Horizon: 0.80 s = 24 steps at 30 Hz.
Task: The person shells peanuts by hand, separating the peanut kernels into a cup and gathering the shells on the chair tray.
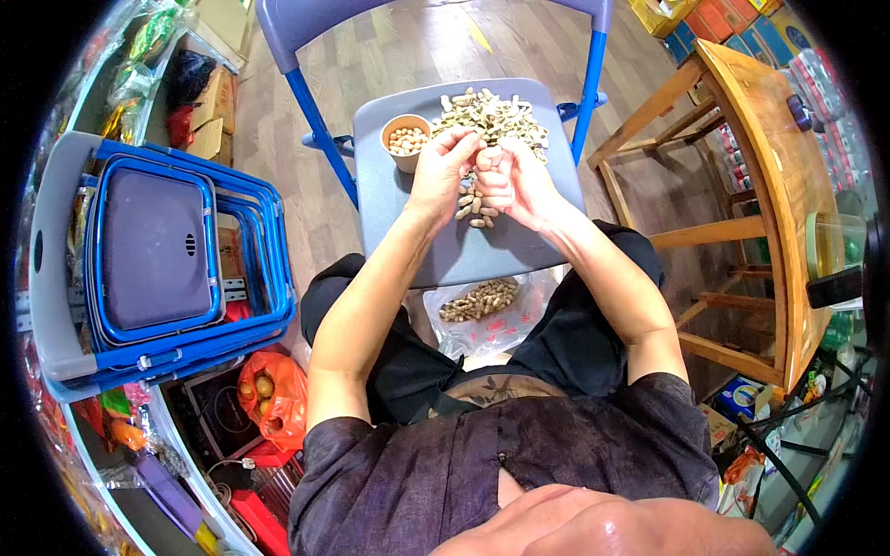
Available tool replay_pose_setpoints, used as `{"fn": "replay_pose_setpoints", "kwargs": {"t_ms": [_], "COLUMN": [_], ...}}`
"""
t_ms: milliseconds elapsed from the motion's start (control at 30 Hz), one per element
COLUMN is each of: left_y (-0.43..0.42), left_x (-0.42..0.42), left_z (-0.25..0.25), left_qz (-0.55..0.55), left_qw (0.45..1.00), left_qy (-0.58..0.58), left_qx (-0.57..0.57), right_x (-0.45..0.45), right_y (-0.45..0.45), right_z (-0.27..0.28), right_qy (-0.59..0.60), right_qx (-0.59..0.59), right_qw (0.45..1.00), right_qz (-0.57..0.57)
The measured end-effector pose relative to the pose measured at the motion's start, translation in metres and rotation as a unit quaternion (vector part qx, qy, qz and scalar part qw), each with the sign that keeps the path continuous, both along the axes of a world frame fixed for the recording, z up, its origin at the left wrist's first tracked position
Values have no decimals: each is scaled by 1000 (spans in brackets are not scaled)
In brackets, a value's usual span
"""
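My left hand [443, 174] and my right hand [517, 185] meet above the seat of a grey-blue folding chair [389, 241]. Both are closed, fingertips pinched together; whatever is between them is too small and hidden to make out. Just behind them lies a heap of peanuts and empty shells [491, 116]. Several whole peanuts [477, 211] lie on the seat below my hands. Beside my left hand stands a tan cup [405, 162] with shelled peanuts [408, 141] in it. Between my legs, a clear plastic bag [491, 335] holds more unshelled peanuts [477, 301].
Folded blue-framed chairs [158, 246] lean at the left. Below them sits an orange bag [273, 398] of round produce. A wooden table [769, 213] stands at the right, with a clear container [834, 246] on it. Stocked shelves [120, 83] line the left side.
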<state>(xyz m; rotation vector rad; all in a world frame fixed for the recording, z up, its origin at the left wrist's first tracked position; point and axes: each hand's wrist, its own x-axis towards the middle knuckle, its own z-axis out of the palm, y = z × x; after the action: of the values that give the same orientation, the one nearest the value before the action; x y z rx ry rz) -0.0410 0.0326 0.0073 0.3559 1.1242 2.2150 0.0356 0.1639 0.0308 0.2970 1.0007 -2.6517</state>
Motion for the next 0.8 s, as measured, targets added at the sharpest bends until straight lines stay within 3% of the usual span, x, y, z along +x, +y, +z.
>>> {"fn": "replay_pose_setpoints", "kwargs": {"t_ms": [133,200,233,300,367,467,533,733,800], "left_y": [1,3,6,12,11,8,8,11,12], "left_x": [0,0,1,4,7,11,14,13,13], "left_z": [-13,-18,-20,-22,-22,-7,-7,-15,-16], "left_qz": [8,25,24,115,115,13,-7,-30,-41], "left_qw": [1000,984,984,954,959,986,989,991,999], "left_qy": [-15,124,124,214,200,110,101,84,-18], "left_qx": [-21,-121,-122,-173,-165,-122,-110,-97,-23], "right_x": [3,3,2,0,0,-1,-1,-2,-3], "right_y": [15,23,27,32,33,33,29,25,27], "right_z": [7,4,0,-4,-4,-7,-5,-1,-5], "right_qy": [23,38,38,10,-10,-44,-67,-71,-76], "right_qx": [1,2,2,-2,18,70,180,202,189], "right_qw": [999,999,999,1000,1000,996,981,975,977], "right_qz": [23,18,17,24,21,40,36,67,65]}}
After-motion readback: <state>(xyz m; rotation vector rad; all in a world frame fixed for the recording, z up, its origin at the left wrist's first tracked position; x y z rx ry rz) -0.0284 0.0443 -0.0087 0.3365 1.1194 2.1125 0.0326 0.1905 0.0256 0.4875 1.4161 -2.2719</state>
